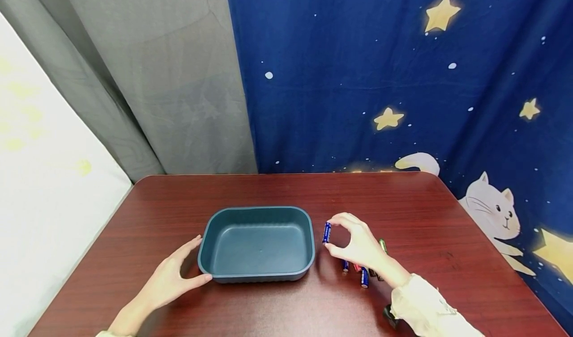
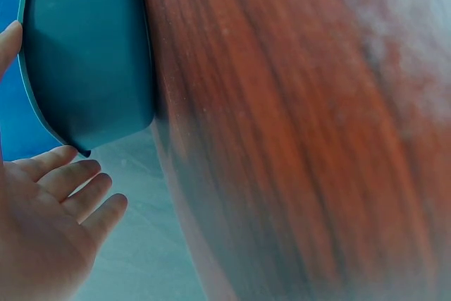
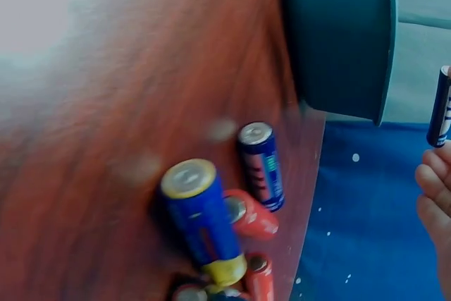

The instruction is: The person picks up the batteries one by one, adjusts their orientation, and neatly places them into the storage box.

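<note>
A teal rectangular bin stands on the table, and its inside looks bare. At its left end is my left hand, fingers extended, thumb tip and index fingertip at the rim. In the left wrist view the fingers lie spread beside the bin's wall. My right hand pinches a blue battery between thumb and fingertips, just right of the bin and above the table. Below that hand lie several loose batteries, among them a blue one with yellow ends, a smaller blue one and a red one.
The dark red wooden table reaches back to a grey curtain and a blue starry curtain. A green battery shows behind the right wrist. A small black object is partly hidden by the right sleeve.
</note>
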The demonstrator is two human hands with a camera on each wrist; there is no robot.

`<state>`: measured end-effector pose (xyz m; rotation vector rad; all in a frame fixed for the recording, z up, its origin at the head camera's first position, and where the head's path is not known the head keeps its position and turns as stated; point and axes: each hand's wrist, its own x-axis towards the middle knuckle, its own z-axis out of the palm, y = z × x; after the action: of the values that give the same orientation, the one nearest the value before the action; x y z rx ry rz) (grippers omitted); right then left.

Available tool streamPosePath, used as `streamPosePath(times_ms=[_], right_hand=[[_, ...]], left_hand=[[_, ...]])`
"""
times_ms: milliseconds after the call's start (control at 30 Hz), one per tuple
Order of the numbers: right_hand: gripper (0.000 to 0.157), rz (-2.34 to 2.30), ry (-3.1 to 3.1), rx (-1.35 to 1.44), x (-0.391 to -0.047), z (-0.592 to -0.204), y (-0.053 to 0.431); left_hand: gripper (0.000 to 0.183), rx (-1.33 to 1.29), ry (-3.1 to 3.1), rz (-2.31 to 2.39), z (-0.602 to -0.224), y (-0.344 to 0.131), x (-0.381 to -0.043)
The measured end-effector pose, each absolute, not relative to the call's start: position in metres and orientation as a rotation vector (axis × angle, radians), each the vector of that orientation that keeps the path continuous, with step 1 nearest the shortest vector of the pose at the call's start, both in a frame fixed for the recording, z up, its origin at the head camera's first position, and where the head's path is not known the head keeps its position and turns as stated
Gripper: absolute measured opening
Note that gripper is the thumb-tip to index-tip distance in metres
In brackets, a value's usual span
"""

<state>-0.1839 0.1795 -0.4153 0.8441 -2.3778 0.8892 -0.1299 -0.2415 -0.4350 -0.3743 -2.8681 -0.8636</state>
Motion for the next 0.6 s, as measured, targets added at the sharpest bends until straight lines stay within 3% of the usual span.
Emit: streamPosePath(times_ms=[600], right_hand=[[0.043, 1.093, -2.355, 1.031, -0.212, -0.392, 0.137]], left_hand=[[0.083, -0.375, -2.866, -0.862, -0.436, -0.243, -0.129]])
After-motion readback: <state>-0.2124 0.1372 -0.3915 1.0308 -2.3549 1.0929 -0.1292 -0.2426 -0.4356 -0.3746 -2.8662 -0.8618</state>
